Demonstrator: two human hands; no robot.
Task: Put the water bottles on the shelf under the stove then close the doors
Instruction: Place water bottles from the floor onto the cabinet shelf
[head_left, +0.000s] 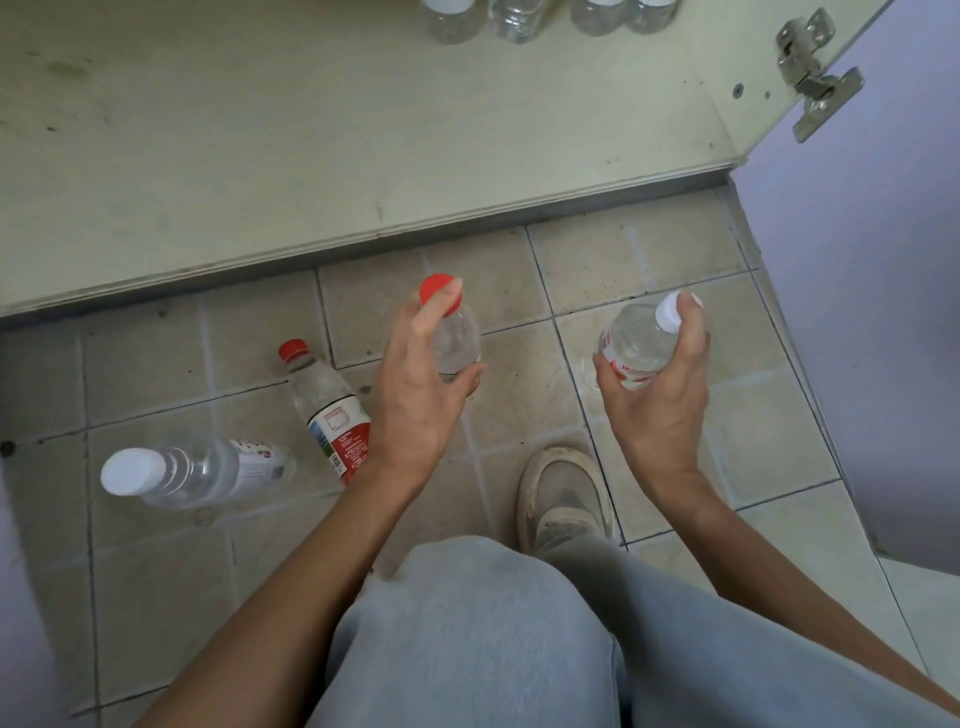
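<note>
My left hand (415, 384) grips a clear red-capped bottle (457, 338) above the tiled floor, just in front of the shelf's edge. My right hand (665, 395) holds a clear white-capped bottle (639, 343) at about the same height. Two more bottles are on the floor to the left: a red-capped one with a red label (327, 400) and a white-capped one (192, 473) lying on its side. Several bottles (545, 18) stand at the back of the pale shelf (311, 135) inside the cabinet.
The right cabinet door (857, 286), lilac, stands open with its metal hinge (810, 67) at the top right. A lilac edge, maybe the left door (21, 597), shows at the far left. My knee in grey trousers and a worn shoe (566, 499) are on the floor.
</note>
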